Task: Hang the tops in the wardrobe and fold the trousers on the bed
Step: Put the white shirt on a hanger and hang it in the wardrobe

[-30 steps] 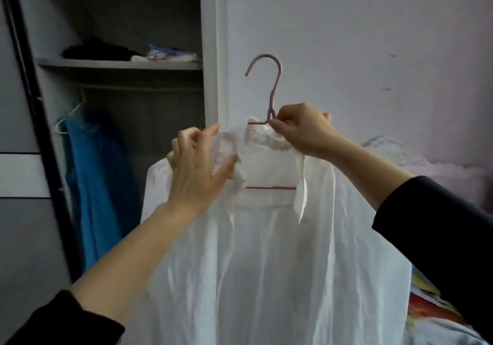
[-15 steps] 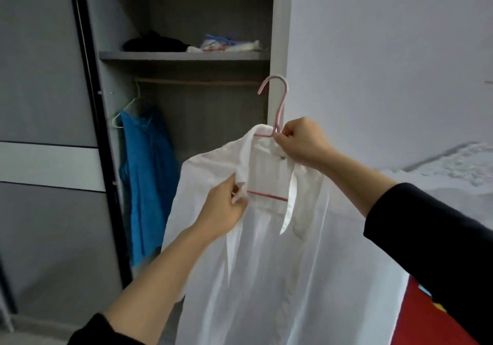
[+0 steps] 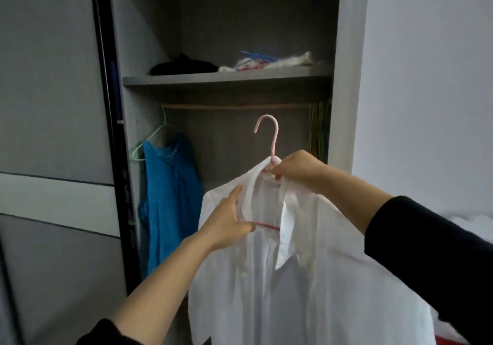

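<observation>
Inside wardrobe (image 3: 344, 78), blue top (image 3: 170, 198); perhaps hangers (image 3: 318, 128)

The shirt (image 3: 306, 278) is plain white, on a pale pink hanger (image 3: 273, 142) with a deeper pink-red lower bar. At its nine o'clock the top (image 3: 170, 198) is bright plain blue, on a mint-green hanger (image 3: 149, 142). The wardrobe (image 3: 240, 24) is matt grey; its door (image 3: 48, 104) is grey with a paler band. At twelve o'clock on the grey shelf (image 3: 226, 79), a black heap (image 3: 184, 66) lies beside a white bundle (image 3: 280, 63) streaked blue and red. The sleeves (image 3: 432, 251) are black, and the wall (image 3: 426, 78) is pale lilac-grey.
</observation>
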The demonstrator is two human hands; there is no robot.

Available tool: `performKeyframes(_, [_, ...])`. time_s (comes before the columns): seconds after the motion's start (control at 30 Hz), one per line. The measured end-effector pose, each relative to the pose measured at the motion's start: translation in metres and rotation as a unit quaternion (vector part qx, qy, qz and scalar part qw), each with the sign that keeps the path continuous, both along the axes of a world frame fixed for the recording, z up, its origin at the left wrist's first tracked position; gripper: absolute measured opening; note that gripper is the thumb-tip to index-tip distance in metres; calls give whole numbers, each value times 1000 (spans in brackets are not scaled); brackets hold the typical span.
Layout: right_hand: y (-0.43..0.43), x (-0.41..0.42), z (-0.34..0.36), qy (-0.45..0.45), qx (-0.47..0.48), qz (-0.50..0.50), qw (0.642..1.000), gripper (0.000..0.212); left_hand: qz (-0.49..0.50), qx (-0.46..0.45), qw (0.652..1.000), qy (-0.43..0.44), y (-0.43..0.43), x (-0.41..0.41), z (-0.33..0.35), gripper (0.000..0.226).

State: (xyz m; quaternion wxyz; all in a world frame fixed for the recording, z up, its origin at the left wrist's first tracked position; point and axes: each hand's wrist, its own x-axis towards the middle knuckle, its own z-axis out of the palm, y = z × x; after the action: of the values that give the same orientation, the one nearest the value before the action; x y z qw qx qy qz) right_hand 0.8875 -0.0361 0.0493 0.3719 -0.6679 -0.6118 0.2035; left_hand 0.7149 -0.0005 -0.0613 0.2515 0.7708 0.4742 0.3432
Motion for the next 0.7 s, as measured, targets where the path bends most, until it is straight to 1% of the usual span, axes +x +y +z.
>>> performKeyframes(0.07, [31, -6, 1, 23, -37, 11, 999, 25, -1, 23, 999, 27, 27, -2, 8, 90])
performKeyframes(0.13, [60, -14, 1, 51, -68, 29, 996, 24, -5, 50, 997, 56, 50, -5, 16, 79])
performKeyframes(0.2, [89, -27, -1, 73, -84, 43, 993, 21, 8, 56, 995, 82, 78, -14, 23, 71])
performKeyframes(0.3, [140, -46, -5, 114, -69, 47, 990, 16, 58, 57, 992, 99, 131, -35, 29, 71])
performKeyframes(0.4, [195, -67, -8, 160, -53, 48, 984, 13, 84, 66, 987, 123, 180, -60, 38, 72])
performKeyframes(0.53, [273, -99, -7, 235, -29, 56, 970, 14, 109, 115, 976, 150, 257, -100, 55, 63])
performKeyframes(0.63, [325, -123, 3, 306, -31, 64, 950, 15, 128, 142, 968, 164, 320, -129, 71, 65])
performKeyframes(0.7, [358, -140, 16, 308, -25, 61, 949, 14, 137, 157, 963, 170, 361, -149, 87, 63])
